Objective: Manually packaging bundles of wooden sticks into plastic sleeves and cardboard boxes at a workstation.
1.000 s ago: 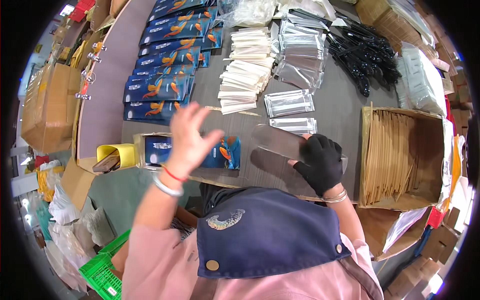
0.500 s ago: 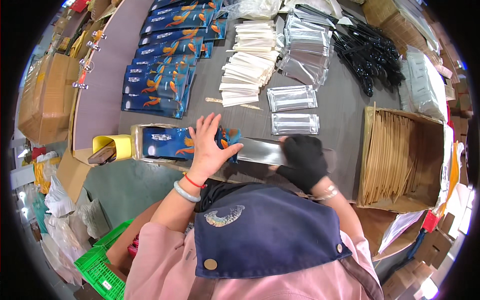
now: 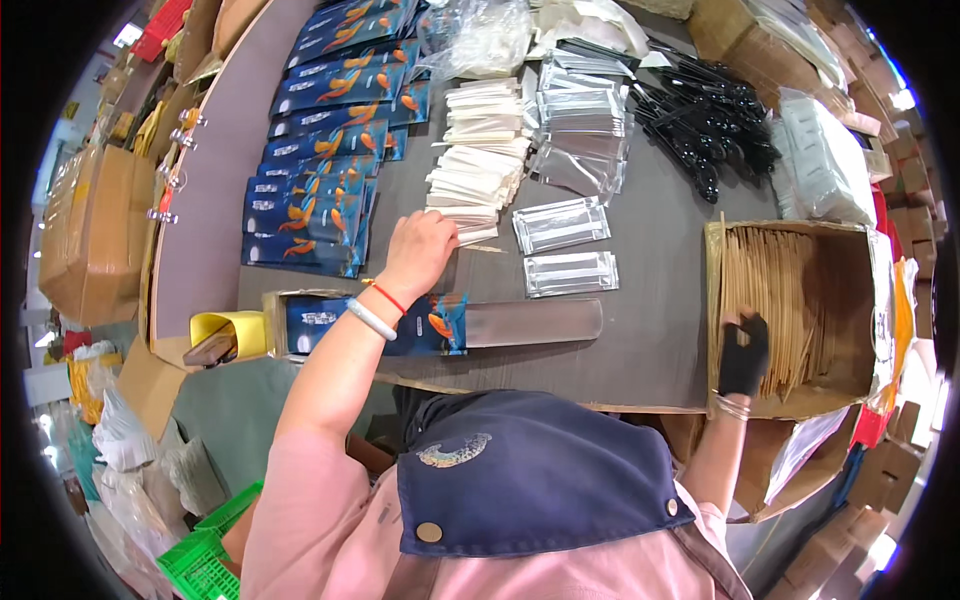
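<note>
The left hand is reaching across the grey table to the near end of a stack of pale flat paper packets, its fingers curled down over the lowest packets; whether it is actually pinching one cannot be told, since the fingertips are hidden. The packets are lying fanned in a long cream row, running away from the person between the blue pouches with orange fish prints on the left and the clear plastic sleeves on the right. The right hand, wearing a black glove, is dipping into an open cardboard box at the table's right edge, fingers pressing among thin wooden sticks that are standing packed in rows; its grip on them is not clear. Just in front of the person a blue fish pouch is lying on the table edge beside a long clear strip
</note>
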`<state>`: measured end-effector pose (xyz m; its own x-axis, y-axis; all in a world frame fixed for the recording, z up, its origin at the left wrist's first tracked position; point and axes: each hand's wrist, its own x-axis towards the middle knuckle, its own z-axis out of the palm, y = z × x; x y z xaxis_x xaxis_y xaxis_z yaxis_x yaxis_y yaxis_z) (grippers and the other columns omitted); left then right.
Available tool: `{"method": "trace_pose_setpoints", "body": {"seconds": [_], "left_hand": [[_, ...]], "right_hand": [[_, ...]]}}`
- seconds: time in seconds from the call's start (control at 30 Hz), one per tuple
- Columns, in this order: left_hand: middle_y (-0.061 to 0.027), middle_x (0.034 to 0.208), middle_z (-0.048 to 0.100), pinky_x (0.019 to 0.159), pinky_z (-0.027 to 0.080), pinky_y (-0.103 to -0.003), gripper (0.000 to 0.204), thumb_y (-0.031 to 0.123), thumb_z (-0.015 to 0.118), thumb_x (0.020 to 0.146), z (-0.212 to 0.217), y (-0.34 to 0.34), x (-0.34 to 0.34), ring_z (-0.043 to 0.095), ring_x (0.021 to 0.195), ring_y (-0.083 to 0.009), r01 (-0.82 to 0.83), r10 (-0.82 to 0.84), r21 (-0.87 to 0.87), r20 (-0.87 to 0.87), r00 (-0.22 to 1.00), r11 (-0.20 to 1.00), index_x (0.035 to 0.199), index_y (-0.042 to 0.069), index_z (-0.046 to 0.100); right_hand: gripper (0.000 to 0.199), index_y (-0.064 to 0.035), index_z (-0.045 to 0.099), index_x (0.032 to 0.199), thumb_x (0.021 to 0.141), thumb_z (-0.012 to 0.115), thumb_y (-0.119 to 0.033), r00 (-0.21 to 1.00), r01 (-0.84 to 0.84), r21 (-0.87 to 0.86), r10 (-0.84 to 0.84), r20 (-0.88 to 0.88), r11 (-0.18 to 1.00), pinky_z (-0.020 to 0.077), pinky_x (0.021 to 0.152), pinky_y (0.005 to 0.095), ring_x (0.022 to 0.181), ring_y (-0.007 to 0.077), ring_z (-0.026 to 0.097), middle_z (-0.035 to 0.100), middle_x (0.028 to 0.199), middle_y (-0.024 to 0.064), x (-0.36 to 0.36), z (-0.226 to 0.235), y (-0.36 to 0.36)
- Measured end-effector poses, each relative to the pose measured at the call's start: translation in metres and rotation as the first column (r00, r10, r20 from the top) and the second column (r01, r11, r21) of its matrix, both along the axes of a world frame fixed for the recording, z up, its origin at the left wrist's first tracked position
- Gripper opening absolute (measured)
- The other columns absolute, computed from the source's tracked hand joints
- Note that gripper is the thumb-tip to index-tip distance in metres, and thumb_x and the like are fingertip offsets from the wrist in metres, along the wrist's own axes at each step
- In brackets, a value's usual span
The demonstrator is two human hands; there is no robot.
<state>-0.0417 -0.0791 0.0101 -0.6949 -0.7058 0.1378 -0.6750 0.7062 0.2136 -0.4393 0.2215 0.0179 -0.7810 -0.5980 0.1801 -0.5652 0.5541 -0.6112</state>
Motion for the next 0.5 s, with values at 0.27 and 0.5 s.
{"method": "trace_pose_setpoints", "body": {"seconds": [0.27, 0.5], "left_hand": [[-0.0108, 0.08, 0.061, 0.071, 0.049, -0.044, 0.008, 0.01, 0.071, 0.078, 0.005, -0.007, -0.003, 0.061, 0.082, -0.0334, 0.054, -0.045, 0.107, -0.083, 0.996, 0.993, 0.08, 0.006, 0.064], [-0.0088, 0.076, 0.061, 0.07, 0.049, -0.043, 0.007, 0.01, 0.069, 0.079, 0.03, 0.012, -0.057, 0.061, 0.079, -0.0308, 0.1, -0.038, 0.239, -0.248, 0.968, 0.966, 0.074, 0.009, 0.064]], "right_hand": [[0.035, 0.0024, 0.064, 0.117, 0.09, 0.067, -0.021, 0.972, 0.229, 0.288, -0.203, -0.117, 0.93, 0.0497, 0.092, 0.0375, 0.107, 0.0307, 0.064, 0.067, 0.113, 0.0173, -0.063, -0.028, 0.083], [0.037, 0.0033, 0.063, 0.118, 0.095, 0.059, -0.025, 0.954, 0.287, 0.449, -0.21, -0.214, 0.846, 0.0489, 0.095, 0.0385, 0.11, 0.033, 0.063, 0.066, 0.116, 0.0222, -0.044, -0.007, 0.064]]}}
